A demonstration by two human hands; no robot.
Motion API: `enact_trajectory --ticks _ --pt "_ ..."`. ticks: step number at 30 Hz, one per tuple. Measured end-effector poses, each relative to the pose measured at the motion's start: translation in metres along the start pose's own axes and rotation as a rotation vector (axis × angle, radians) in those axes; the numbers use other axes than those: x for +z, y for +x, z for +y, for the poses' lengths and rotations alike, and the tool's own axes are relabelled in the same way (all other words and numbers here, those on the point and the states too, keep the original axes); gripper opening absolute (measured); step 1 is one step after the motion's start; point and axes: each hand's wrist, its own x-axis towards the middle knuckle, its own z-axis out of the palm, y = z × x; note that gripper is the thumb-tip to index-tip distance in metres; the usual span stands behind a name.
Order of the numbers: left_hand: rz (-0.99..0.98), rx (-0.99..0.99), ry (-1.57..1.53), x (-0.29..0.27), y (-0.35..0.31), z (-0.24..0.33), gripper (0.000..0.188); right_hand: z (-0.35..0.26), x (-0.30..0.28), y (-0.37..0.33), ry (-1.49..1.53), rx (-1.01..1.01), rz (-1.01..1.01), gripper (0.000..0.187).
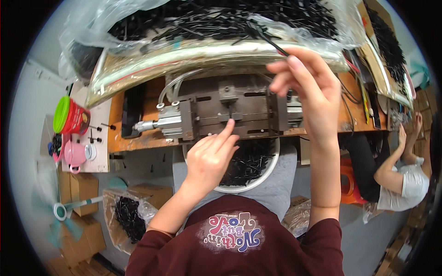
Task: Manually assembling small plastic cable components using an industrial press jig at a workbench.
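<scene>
Right hand (pixel 309 83) up high, thumb and finger pinched on a black rod (pixel 275 45). Left fingers loosely spread, left hand (pixel 208 160) low, index tip at the jig's small block (pixel 223 117). Held rod's not in the jig (pixel 207 109). Nearer than that tip, a part-filled tub (pixel 276 158); beyond both hands, a big heap (pixel 221 20): plenty left, apparently.

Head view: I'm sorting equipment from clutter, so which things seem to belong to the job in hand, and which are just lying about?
Likely the job's:
black rod-like part, in the right hand
metal fixture, at the left hand
heaped black parts
white basin of black parts

Probably lying about:
red bucket
pink cup
teal-bladed fan
</scene>
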Motion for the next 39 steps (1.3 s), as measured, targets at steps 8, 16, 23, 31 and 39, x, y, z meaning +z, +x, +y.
enact_trajectory --ticks 8,16,23,31,39 --pt "-0.025 -0.037 0.001 -0.001 0.004 0.001 0.026 -0.001 -0.017 -0.040 0.156 0.199 0.037 0.013" --pt "-0.075 -0.086 -0.057 -0.008 0.007 0.003 0.028 0.011 -0.018 -0.060 0.236 0.445 0.041 0.014" --pt "0.135 -0.068 -0.498 -0.043 0.017 0.018 0.034 0.013 0.012 -0.046 0.164 0.583 -0.127 0.017" --pt "0.097 -0.135 -0.236 -0.022 -0.005 0.010 0.028 0.022 0.012 0.058 -1.054 -0.355 -0.046 0.042" --pt "0.021 -0.058 0.025 0.010 -0.005 0.003 0.026 0.053 0.017 0.139 -1.274 -0.272 -0.335 0.056"
